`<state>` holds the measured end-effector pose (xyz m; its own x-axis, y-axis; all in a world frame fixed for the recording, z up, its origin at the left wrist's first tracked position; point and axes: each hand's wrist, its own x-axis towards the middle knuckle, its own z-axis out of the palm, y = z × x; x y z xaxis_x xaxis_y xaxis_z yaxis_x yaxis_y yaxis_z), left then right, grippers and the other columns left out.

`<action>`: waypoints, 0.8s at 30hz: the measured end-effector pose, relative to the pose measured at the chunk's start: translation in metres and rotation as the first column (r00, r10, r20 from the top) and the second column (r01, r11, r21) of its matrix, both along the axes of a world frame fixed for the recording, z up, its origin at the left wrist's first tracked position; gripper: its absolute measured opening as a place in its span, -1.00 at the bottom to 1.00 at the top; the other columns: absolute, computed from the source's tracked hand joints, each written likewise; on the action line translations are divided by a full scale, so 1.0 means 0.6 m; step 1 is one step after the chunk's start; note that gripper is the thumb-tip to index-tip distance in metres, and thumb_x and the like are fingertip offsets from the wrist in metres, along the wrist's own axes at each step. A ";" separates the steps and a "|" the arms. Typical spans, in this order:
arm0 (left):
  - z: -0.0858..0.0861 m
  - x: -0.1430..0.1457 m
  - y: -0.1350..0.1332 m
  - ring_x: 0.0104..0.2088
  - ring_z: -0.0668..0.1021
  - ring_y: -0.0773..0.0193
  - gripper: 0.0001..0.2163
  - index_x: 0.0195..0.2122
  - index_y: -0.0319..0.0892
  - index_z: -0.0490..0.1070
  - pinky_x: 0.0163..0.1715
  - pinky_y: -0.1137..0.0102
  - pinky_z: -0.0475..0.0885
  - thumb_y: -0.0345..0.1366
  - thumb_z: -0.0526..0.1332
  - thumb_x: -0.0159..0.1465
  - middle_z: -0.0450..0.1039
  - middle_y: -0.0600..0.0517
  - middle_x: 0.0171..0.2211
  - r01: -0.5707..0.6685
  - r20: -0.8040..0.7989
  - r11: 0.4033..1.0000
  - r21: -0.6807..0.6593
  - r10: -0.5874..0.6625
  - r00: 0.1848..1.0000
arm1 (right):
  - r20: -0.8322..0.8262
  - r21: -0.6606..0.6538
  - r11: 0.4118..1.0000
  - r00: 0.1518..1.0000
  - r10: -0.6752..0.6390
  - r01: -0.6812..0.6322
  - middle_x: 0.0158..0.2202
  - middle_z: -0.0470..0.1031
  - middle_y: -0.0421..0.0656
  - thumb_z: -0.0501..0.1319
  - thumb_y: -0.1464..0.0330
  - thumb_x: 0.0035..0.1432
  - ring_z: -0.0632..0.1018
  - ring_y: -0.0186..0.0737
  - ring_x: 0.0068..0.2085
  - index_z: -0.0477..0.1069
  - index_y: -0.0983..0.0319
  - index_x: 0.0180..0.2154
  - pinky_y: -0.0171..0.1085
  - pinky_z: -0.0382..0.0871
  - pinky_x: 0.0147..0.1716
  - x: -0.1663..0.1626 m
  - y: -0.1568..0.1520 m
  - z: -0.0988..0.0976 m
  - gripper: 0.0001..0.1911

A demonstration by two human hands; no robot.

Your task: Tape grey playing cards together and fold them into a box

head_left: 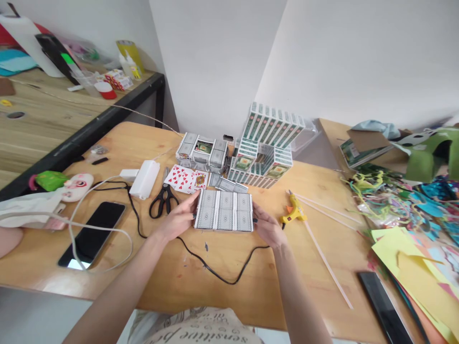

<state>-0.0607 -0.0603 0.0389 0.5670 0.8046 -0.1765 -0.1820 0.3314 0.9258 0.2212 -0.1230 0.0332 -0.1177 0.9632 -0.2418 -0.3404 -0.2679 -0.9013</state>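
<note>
A flat panel of grey-backed playing cards (224,210), joined side by side, is held just above the wooden table (229,258) between both hands. My left hand (178,217) grips its left edge, fingers curled around it. My right hand (266,228) grips the right edge the same way. Behind the panel lie loose face-up cards (184,178) with red hearts, several face-down cards (228,184), and two box-like structures built from cards (202,152) (263,161).
Black scissors (164,198), a white power adapter (144,178) with a black cable (211,270), a phone (92,232), a yellow glue gun (294,210) and glue sticks (328,263) lie on the table. Coloured paper scraps (412,239) crowd the right side. A cluttered bench (53,110) stands left.
</note>
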 end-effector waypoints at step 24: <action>-0.018 0.009 -0.054 0.29 -0.12 0.23 -0.49 0.29 -0.06 -0.17 0.26 0.22 -0.21 -0.27 -0.12 0.31 -0.20 0.15 0.31 -0.046 -0.454 0.928 0.369 0.223 0.863 | 0.262 0.082 0.926 0.888 -0.377 0.369 0.20 0.18 -0.22 0.11 0.08 0.11 0.12 -0.14 0.25 0.24 0.13 0.12 -0.04 -0.13 0.26 -0.070 -0.037 -0.037 -0.44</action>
